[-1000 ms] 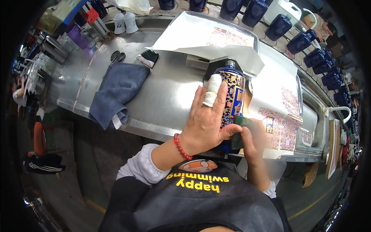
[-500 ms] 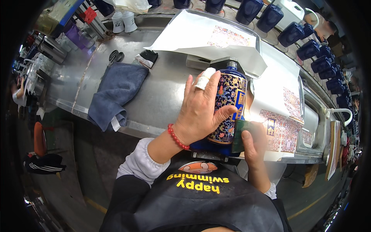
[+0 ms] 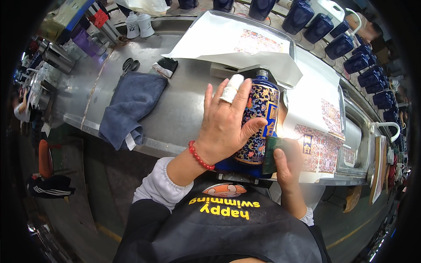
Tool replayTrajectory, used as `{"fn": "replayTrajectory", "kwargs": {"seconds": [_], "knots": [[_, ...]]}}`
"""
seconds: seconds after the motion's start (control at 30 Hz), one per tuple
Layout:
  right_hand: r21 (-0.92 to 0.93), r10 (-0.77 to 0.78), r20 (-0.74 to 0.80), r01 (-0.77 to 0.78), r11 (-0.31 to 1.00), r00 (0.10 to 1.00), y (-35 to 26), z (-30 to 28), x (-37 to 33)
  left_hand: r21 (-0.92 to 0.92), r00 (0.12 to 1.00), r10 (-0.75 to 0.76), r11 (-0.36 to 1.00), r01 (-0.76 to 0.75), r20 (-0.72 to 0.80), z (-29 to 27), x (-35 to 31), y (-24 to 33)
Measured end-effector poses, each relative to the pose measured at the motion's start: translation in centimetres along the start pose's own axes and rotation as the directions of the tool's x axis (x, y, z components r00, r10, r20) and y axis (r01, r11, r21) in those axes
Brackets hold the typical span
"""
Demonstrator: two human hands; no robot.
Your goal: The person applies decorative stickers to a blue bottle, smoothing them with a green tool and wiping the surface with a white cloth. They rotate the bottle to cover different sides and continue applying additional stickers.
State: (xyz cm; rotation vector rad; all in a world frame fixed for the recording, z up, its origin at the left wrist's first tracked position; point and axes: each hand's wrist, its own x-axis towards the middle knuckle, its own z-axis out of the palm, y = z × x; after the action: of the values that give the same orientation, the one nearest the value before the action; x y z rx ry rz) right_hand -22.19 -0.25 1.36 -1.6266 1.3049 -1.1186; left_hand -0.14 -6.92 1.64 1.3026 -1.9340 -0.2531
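A dark blue bottle [image 3: 255, 118] with a colourful floral decal and gold edging sits in front of me, its threaded neck pointing away. My left hand [image 3: 224, 120] lies against the bottle's left side. Its fingers are spread, and the thumb stretches over the decal. One finger has a white wrapping [image 3: 232, 87], and a red bead bracelet circles the wrist. In my right hand [image 3: 287, 164] is a flat dark green scraper-like piece [image 3: 271, 153], held against the bottle's lower right side. Motion blurs part of this hand, and its other fingers are mostly hidden.
Printed decal sheets [image 3: 318, 151] lie to the right, with more on a tray [image 3: 258, 41] behind. A blue-grey cloth [image 3: 133, 103] and black scissors [image 3: 130, 65] rest on the metal table [image 3: 184, 83]. Several blue bottles [image 3: 340, 46] line the far side; a sink [image 3: 351, 136] is at right.
The row of blue bottles at the back has shifted along. My left hand has moved very slightly on the bottle; the right hand keeps nearly the same place with the green piece.
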Motion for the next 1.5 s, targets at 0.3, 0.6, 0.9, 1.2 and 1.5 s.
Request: {"fn": "replayTrajectory", "kwargs": {"seconds": [0.3,0.6,0.9,1.2,1.5], "knots": [[0.007,0.004,-0.012,-0.004,1.000,1.000,0.5,-0.1,-0.2,-0.102,0.999,-0.053,0.993,0.054,0.015,-0.1,0.2,0.2],[-0.001,-0.005,-0.040,0.005,1.000,0.999,1.3,0.1,-0.3,0.015,0.994,0.112,0.994,-0.112,0.016,-0.5,1.3,0.2],[-0.086,-0.140,0.286,0.171,0.982,0.948,-0.9,-3.6,9.9,-0.219,1.000,-0.004,0.976,0.005,0.004,0.4,-0.4,-0.9],[-0.251,-0.626,0.541,0.818,0.517,0.562,-6.1,-0.5,8.7,-0.236,0.974,0.084,0.971,-0.033,0.209,-0.6,-7.2,-2.0],[-0.206,-0.656,0.473,0.798,0.566,0.588,-4.7,0.4,4.3,0.098,0.979,0.195,0.975,-0.200,0.055,-1.4,-7.0,-1.0]]}}
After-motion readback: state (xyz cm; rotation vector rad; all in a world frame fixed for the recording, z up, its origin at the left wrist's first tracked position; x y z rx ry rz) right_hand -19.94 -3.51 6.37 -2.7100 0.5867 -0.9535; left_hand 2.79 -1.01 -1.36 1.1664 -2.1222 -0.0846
